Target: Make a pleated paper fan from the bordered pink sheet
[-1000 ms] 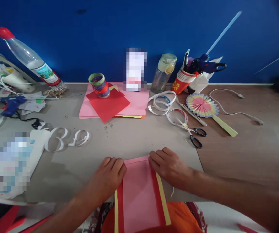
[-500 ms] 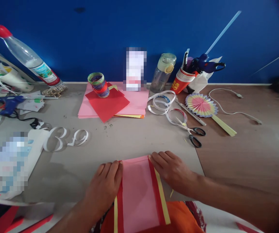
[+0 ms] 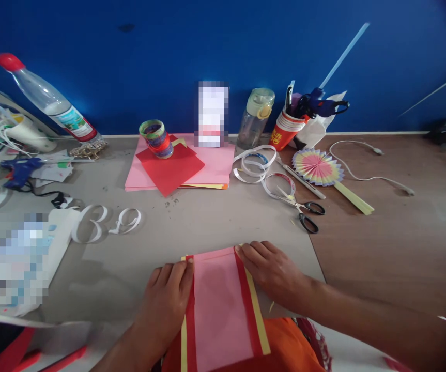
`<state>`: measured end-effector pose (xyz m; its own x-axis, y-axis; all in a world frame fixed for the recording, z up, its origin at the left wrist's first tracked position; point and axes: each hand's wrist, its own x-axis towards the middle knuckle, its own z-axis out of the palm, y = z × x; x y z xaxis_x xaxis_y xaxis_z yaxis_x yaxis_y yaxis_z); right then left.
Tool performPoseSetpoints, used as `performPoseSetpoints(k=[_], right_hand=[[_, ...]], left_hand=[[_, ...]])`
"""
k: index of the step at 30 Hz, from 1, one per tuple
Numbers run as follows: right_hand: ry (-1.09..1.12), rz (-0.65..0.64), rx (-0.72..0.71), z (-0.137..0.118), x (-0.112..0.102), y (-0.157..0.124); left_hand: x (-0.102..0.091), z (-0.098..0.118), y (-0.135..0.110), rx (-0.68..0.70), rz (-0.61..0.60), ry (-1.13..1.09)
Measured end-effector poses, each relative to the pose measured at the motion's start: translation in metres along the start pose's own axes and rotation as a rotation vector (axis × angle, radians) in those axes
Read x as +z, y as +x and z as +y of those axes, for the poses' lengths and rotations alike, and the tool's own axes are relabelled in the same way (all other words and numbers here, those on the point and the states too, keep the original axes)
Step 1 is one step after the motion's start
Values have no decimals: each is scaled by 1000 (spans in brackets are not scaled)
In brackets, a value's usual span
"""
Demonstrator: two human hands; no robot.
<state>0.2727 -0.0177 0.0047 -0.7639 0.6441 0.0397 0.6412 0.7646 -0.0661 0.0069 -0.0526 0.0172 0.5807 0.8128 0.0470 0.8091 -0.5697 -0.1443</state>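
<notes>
A sheet of pink paper (image 3: 218,305) with red and yellow bands down both long sides hangs over the table's near edge toward my lap. A narrow crease runs along its far edge. My left hand (image 3: 168,294) grips the far left corner, its thumb on the red band and its fingers curled together. At the far right corner my right hand (image 3: 271,266) pinches the paper, thumb tip on the edge and fingers bent. What lies under both sets of fingers is hidden. Black-handled scissors (image 3: 304,209) lie with blades open beyond my right hand.
Farther back are stacked pink paper (image 3: 133,175), red paper (image 3: 172,173), a small painted cup (image 3: 160,142), a flask (image 3: 256,119), red paper cups (image 3: 287,129) and a pleated paper fan (image 3: 318,166). Curled white strips (image 3: 91,225) and a blue glue gun (image 3: 21,170) lie left.
My left hand has shifted slightly down along the left edge, so the yellow corner now shows. The right hand keeps its pinch. The camera view has moved a little.
</notes>
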Motion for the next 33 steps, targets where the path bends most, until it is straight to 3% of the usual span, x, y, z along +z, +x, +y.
performPoseSetpoints(k=[7, 12, 16, 22, 28, 33], right_hand=[[57, -108, 17, 5, -8, 5], [200, -231, 69, 22, -22, 21], [302, -279, 107, 34, -31, 38], [223, -340, 203, 31, -30, 55], [123, -267, 189, 20, -21, 49], [95, -280, 198, 15, -22, 47]], left_hand=[[-10, -7, 6, -6, -171, -68], [-25, -22, 29, -2, -362, -240], [-31, -31, 47, 1, -445, -333], [-26, -32, 62, -80, -472, -418], [-18, -24, 61, -109, -468, -340], [-20, -21, 60, -113, -475, -290]])
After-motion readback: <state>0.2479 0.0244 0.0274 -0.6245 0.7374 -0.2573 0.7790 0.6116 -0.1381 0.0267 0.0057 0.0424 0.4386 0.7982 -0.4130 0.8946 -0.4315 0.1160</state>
